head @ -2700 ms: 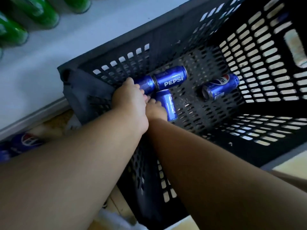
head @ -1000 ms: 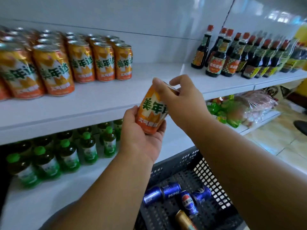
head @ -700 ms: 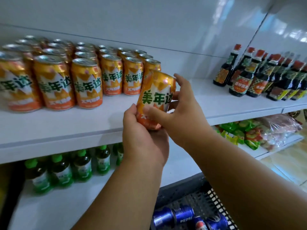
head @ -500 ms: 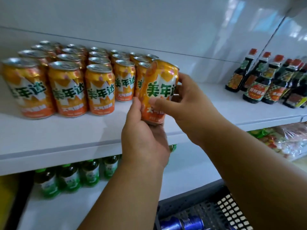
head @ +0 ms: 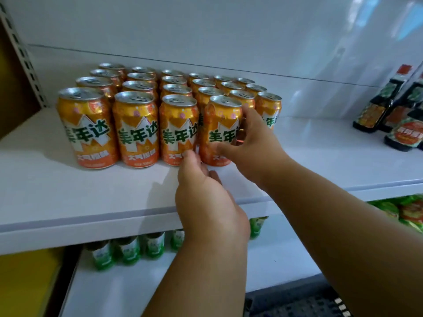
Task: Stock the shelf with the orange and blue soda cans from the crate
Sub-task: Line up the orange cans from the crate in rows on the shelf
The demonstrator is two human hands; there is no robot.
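Can in hand: an orange can [head: 220, 131] is stood upright on the shelf [head: 68, 193], at the right end of the front row, just beside its neighbour

Right hand: the right hand [head: 249, 143] is curled round the can's right side, thumb laid across the lower front and fingers wrapped behind; the can is gripped, not yet let go

Left hand: the left hand [head: 206, 197] is held low in front of the can, thumb tip touching near the foot of the can or its neighbour; which of the two cannot be told. Its fingers are hidden, loosely bent as far as is seen, and nothing is held in it

Stock already placed: a block of orange cans [head: 137, 104] is ranged in rows from the front back toward the wall, all upright with labels forward

Blue cans: none is seen on the shelf

Crate: only a dark corner of the crate [head: 297, 303] is shown at the bottom edge; its contents cannot be seen

Progress: the orange stock is judged largely shelved, this can being at the point of release; the blue cans are judged not begun, so a good part of the task is taken to be left

Free room: bare shelf is seen between the cans and the sauce bottles [head: 389, 106] at the right

Below: green bottles [head: 128, 250] are stood on the lower shelf
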